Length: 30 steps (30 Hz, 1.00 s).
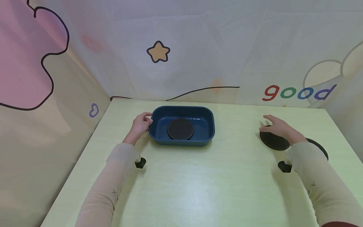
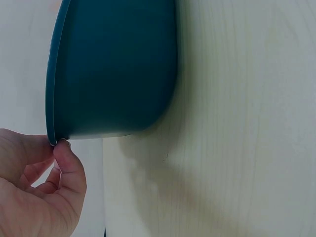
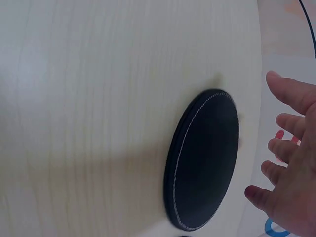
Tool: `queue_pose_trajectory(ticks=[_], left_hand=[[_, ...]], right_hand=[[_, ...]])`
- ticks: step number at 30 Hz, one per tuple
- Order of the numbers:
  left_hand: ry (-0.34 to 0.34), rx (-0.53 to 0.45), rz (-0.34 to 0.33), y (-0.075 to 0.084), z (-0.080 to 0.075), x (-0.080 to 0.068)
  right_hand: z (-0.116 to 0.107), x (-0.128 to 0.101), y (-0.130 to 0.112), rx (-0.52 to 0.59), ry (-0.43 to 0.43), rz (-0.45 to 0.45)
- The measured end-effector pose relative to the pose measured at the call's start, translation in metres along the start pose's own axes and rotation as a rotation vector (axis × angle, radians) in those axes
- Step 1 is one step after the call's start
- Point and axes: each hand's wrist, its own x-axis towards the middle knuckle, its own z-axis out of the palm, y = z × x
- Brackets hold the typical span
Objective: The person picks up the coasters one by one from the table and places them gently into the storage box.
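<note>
One black disc (image 1: 180,129) down in the blue tray (image 1: 208,118), left hand (image 1: 140,124) pinching its rim, right hand (image 1: 279,127) spread wide over another disc (image 1: 273,141) near the tabletop's right edge.

Dark blue rectangular tray (image 1: 204,117) with rounded corners sits flat on the table, centre-back, long side across the view, with 1 round black coaster (image 1: 180,129) lying flat inside it, slightly left of centre. A 2nd black coaster (image 1: 273,141), with a light stitched line round its edge, lies flat on the table well to the right of the tray. A 3rd black disc (image 1: 319,147) is just beside it on the right, mostly hidden by a sleeve.
</note>
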Motion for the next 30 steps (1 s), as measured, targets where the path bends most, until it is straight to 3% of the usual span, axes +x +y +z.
queue_pose_trajectory(ticks=[15, 30], left_hand=[[-0.001, 0.019, -0.014, 0.001, 0.0, -0.001], [0.003, 0.009, -0.009, 0.0, 0.0, 0.001]], right_hand=[[0.0, -0.012, 0.031, 0.045, -0.014, 0.072], [-0.001, -0.012, 0.047, 0.052, -0.004, 0.121]])
